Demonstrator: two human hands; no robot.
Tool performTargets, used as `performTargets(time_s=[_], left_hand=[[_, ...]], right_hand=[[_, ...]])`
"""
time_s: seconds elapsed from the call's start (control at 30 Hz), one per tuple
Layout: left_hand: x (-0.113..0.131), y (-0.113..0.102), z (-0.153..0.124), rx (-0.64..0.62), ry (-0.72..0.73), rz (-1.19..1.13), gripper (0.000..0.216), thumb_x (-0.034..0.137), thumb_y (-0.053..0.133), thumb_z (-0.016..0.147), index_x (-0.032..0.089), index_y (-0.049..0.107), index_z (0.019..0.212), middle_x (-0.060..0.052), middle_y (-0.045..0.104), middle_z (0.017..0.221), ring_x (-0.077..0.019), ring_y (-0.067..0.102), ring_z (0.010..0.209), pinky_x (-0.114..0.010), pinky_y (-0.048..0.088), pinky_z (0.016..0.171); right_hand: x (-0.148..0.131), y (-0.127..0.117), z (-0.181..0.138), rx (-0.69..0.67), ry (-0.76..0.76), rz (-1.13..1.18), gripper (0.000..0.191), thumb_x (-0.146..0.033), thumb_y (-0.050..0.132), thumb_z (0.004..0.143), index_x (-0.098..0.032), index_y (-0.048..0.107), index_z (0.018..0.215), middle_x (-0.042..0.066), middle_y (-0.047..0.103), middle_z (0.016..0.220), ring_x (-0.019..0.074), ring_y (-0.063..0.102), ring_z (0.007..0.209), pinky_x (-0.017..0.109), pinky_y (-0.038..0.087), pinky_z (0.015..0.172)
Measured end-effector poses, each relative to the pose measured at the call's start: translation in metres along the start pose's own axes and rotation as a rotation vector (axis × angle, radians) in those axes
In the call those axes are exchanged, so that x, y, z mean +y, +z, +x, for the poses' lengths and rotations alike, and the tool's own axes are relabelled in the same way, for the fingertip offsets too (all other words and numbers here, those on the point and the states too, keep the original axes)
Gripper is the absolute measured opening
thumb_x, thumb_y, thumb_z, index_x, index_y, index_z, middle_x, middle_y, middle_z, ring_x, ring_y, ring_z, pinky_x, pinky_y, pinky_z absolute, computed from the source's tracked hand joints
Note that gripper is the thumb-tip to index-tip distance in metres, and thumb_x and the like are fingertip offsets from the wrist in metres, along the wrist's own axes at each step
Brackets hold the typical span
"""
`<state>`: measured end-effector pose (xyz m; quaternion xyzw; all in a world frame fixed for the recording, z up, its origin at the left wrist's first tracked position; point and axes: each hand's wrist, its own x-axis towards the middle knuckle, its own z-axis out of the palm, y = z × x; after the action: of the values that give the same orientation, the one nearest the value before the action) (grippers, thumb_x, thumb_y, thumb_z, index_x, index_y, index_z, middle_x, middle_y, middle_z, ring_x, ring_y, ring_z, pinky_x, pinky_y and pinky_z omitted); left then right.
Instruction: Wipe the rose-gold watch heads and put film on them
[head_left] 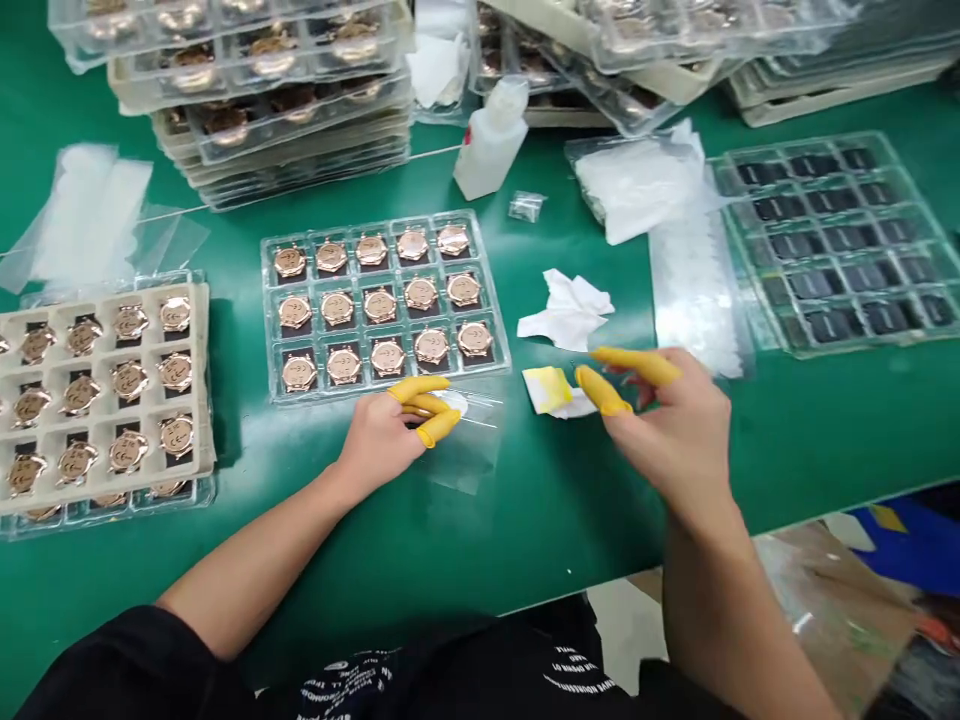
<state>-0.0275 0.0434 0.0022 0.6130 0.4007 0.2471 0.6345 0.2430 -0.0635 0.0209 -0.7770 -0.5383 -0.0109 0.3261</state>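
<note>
My left hand (390, 430) wears yellow finger cots and pinches the edge of a small clear plastic bag (469, 440) lying on the green table, just below a clear tray (499, 335) of rose-gold watch cases. My right hand (671, 430), also in yellow cots, hovers to the right with thumb and forefinger apart, holding nothing I can see. Its fingertips are next to a yellow-stained white wipe (555, 392).
A beige tray (199, 400) of watch cases lies at left. Stacked trays (300, 150) stand at the back. Beyond the centre tray are a white squeeze bottle (491, 140), crumpled tissue (568, 310), clear bags (694, 290) and a tray of dark parts (750, 320).
</note>
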Motion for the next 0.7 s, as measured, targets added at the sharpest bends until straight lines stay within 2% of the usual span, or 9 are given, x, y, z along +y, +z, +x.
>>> performTargets(time_s=[0.1, 0.2, 0.27, 0.33, 0.43, 0.5, 0.6, 0.7], left_hand=[[0.002, -0.001, 0.000, 0.010, -0.022, 0.031, 0.040, 0.038, 0.083, 0.082, 0.019, 0.079, 0.117, -0.004, 0.084, 0.088, -0.0172, 0.082, 0.080, -0.030, 0.071, 0.083], [0.003, -0.002, 0.001, 0.025, -0.030, 0.060, 0.043, 0.041, 0.085, 0.080, 0.018, 0.080, 0.116, -0.004, 0.084, 0.089, -0.0177, 0.082, 0.083, -0.030, 0.071, 0.084], [0.002, -0.002, 0.001, 0.029, -0.027, 0.073, 0.042, 0.041, 0.085, 0.080, 0.018, 0.080, 0.116, -0.004, 0.084, 0.089, -0.0181, 0.082, 0.084, -0.030, 0.071, 0.085], [0.001, -0.002, 0.001, 0.029, -0.019, 0.083, 0.041, 0.039, 0.083, 0.081, 0.018, 0.081, 0.115, -0.005, 0.084, 0.088, -0.0184, 0.082, 0.084, -0.031, 0.071, 0.086], [0.000, -0.002, 0.000, 0.035, 0.000, 0.082, 0.040, 0.039, 0.081, 0.083, 0.018, 0.081, 0.116, -0.005, 0.084, 0.088, -0.0187, 0.082, 0.084, -0.032, 0.071, 0.087], [0.000, -0.001, 0.000, 0.037, 0.015, 0.081, 0.040, 0.040, 0.081, 0.083, 0.018, 0.081, 0.116, -0.005, 0.084, 0.088, -0.0185, 0.082, 0.084, -0.032, 0.071, 0.087], [0.001, -0.001, 0.000, 0.038, 0.025, 0.084, 0.038, 0.039, 0.081, 0.082, 0.018, 0.082, 0.114, -0.004, 0.084, 0.087, -0.0173, 0.082, 0.080, -0.030, 0.071, 0.084], [0.000, -0.001, 0.000, 0.030, 0.036, 0.074, 0.037, 0.037, 0.080, 0.083, 0.018, 0.082, 0.114, -0.004, 0.084, 0.086, -0.0169, 0.081, 0.079, -0.029, 0.071, 0.083]], right_hand=[[0.032, -0.009, -0.034, -0.056, 0.060, -0.027, 0.039, -0.048, 0.074, 0.086, -0.024, 0.077, 0.116, 0.009, 0.069, 0.102, 0.0233, 0.061, 0.081, 0.037, 0.046, 0.065], [0.036, -0.007, -0.045, -0.139, 0.087, -0.017, 0.025, -0.044, 0.071, 0.086, -0.023, 0.077, 0.098, 0.011, 0.072, 0.103, 0.0279, 0.066, 0.091, 0.043, 0.051, 0.074], [0.032, -0.014, -0.044, -0.201, 0.210, 0.067, 0.020, -0.043, 0.073, 0.084, -0.024, 0.074, 0.088, 0.008, 0.073, 0.092, 0.0255, 0.066, 0.081, 0.041, 0.051, 0.070], [0.027, -0.027, -0.035, -0.226, 0.374, 0.270, 0.025, -0.047, 0.081, 0.079, -0.026, 0.070, 0.088, 0.004, 0.073, 0.084, 0.0232, 0.066, 0.074, 0.038, 0.052, 0.066], [0.019, -0.040, -0.004, -0.128, 0.478, 0.559, 0.042, -0.050, 0.091, 0.068, -0.030, 0.068, 0.098, 0.000, 0.073, 0.085, 0.0229, 0.068, 0.075, 0.038, 0.056, 0.069], [0.016, -0.037, 0.027, -0.118, 0.408, 0.536, 0.042, -0.051, 0.088, 0.072, -0.031, 0.072, 0.105, 0.002, 0.074, 0.093, 0.0244, 0.068, 0.082, 0.043, 0.058, 0.076], [0.020, -0.019, 0.067, -0.239, 0.176, 0.185, 0.033, -0.050, 0.080, 0.081, -0.026, 0.077, 0.103, 0.010, 0.072, 0.106, 0.0336, 0.066, 0.103, 0.056, 0.055, 0.095], [0.035, 0.002, 0.082, -0.215, 0.054, -0.055, 0.037, -0.048, 0.073, 0.086, -0.025, 0.077, 0.116, 0.014, 0.069, 0.113, 0.0375, 0.062, 0.110, 0.061, 0.051, 0.099]])
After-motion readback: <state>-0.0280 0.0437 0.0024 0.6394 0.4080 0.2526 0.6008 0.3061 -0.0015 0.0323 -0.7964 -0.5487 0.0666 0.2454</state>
